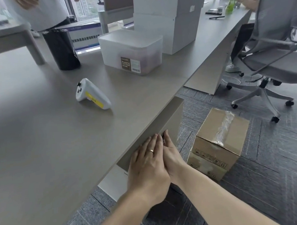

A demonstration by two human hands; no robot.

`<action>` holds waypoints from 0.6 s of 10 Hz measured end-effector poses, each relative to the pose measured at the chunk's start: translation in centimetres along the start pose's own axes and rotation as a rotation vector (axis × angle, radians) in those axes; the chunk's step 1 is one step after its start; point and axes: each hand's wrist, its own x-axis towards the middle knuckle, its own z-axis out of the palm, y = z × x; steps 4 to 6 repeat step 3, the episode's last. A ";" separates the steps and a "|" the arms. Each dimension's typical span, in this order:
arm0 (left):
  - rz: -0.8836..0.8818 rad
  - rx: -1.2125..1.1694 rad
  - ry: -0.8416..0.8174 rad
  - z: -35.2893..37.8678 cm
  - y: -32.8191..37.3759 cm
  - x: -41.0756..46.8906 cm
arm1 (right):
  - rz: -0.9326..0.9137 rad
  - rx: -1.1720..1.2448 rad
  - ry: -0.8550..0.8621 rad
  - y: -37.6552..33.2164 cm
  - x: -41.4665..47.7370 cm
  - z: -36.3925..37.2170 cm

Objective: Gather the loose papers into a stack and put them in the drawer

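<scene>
Hands, left (147, 166) and right (172, 156), flat against drawer (171, 120) under grey desk (44, 145), grip open.

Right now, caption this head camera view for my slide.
Both hands, left and right, press flat against the drawer front under the desk.

The left hand (148, 171) and right hand (172, 156) lie flat, side by side, on the drawer (157, 126) front under the desk (53, 140). A brown box (221, 140) sits just right of the hands.

Grey-beige woodgrain surface (44, 145), white controller (92, 94) with a yellow label, frosted translucent plastic container (132, 50) bearing a brown label, black cylinder (61, 49), brown cardboard box (218, 144) with clear tape, dark grey striped carpet (274, 171), gold ring on left hand (147, 167)
</scene>
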 end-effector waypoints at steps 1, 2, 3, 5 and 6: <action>0.008 0.006 -0.007 -0.3 0.1 0.0 | 0.097 0.001 -0.052 0.3 0.1 -1.2; -0.018 -0.022 -0.059 -0.9 -0.3 0.2 | 0.117 -0.169 -0.008 -1.1 -1.0 -2.1; -0.003 -0.094 -0.140 -2.0 0.4 -0.3 | -0.043 -0.265 0.140 -4.8 -3.1 -3.5; -0.003 -0.094 -0.140 -2.0 0.4 -0.3 | -0.043 -0.265 0.140 -4.8 -3.1 -3.5; -0.003 -0.094 -0.140 -2.0 0.4 -0.3 | -0.043 -0.265 0.140 -4.8 -3.1 -3.5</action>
